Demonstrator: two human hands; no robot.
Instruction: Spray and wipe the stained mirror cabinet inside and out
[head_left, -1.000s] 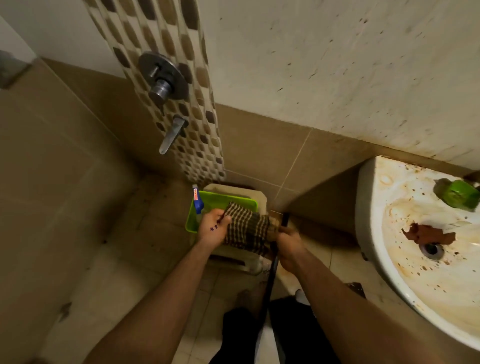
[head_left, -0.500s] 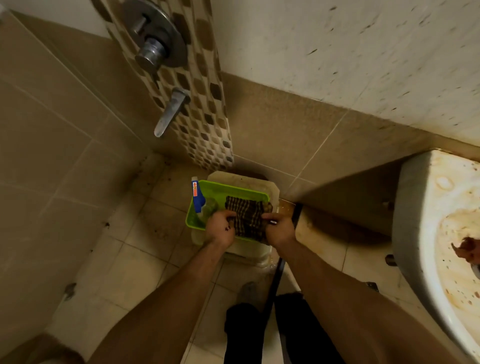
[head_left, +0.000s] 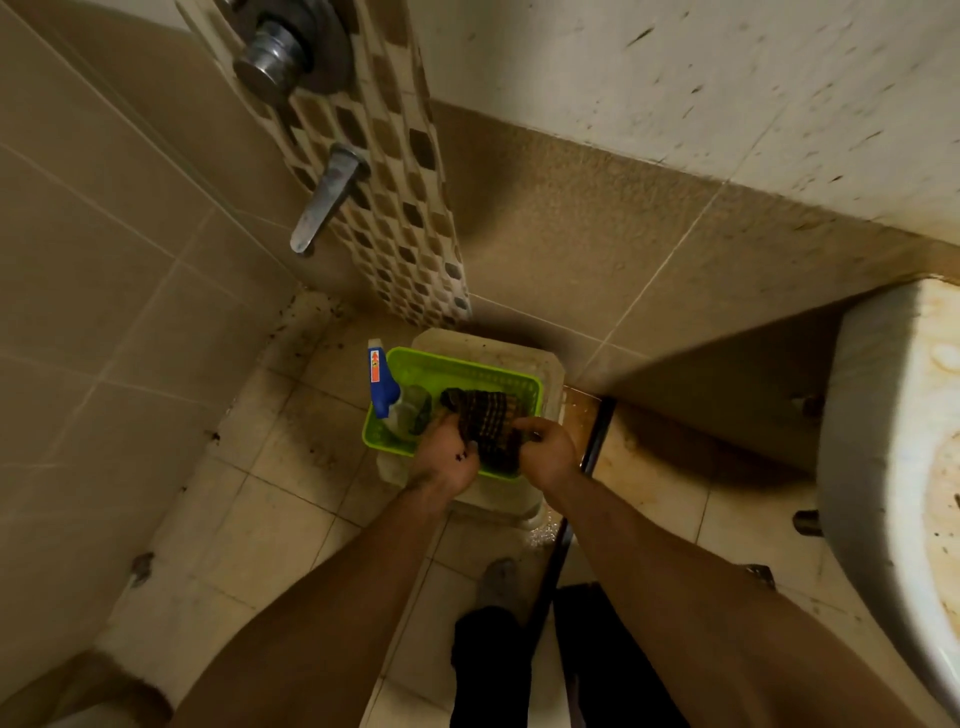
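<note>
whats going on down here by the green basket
A person leans over a green basket set on a pale stool on the bathroom floor. The left hand and right hand both grip a checked cloth in the basket. A blue-topped spray bottle stands at the basket's left end, untouched.

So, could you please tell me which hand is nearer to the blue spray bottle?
Left. The left hand grips the checked cloth just beside the spray bottle; the right hand holds the cloth's far side.
</note>
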